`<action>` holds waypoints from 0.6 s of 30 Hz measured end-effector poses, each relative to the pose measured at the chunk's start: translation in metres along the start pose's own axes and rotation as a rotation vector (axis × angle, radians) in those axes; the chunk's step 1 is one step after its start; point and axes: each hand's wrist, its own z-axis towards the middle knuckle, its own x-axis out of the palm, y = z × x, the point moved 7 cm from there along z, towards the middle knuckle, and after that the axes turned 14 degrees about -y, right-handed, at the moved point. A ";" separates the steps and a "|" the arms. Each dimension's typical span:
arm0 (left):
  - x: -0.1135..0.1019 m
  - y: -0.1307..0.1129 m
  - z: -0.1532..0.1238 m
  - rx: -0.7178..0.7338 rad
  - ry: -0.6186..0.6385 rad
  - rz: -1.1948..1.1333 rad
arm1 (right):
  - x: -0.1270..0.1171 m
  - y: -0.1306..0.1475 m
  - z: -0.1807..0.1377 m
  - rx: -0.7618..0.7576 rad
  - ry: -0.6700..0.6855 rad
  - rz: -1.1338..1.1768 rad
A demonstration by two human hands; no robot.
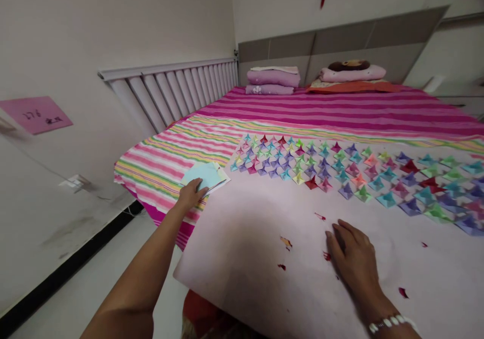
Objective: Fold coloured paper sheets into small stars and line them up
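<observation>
At the left edge of the large pale pink sheet (249,218), my left hand (192,194) grips the near edge of a small stack of square coloured paper (207,174), light blue on top. Its index finger lies on the top sheet and the thumb is at the near corner. My right hand (353,253) rests on the pale sheet, fingers loosely bent, thumb apart, with no object visible in it. A torn red scrap (326,256) lies beside its thumb. Rows of small folded paper stars (310,171) in many colours stand along the sheet's far part.
Several scraps, among them an orange one (286,242) and a dark red one (403,292), lie on the sheet. Beneath is a striped bed cover (162,152). Folded purple bedding (272,78) sits by the headboard (280,49). A white radiator (177,89) runs along the left wall.
</observation>
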 end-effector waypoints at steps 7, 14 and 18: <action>0.013 -0.038 0.005 0.024 -0.122 0.044 | 0.001 -0.001 0.001 0.001 0.005 -0.006; 0.034 -0.052 0.001 -0.024 -0.131 0.073 | 0.001 -0.003 0.001 0.026 0.007 0.007; 0.034 -0.051 0.001 -0.032 -0.117 0.087 | 0.001 -0.002 0.001 0.016 0.009 -0.007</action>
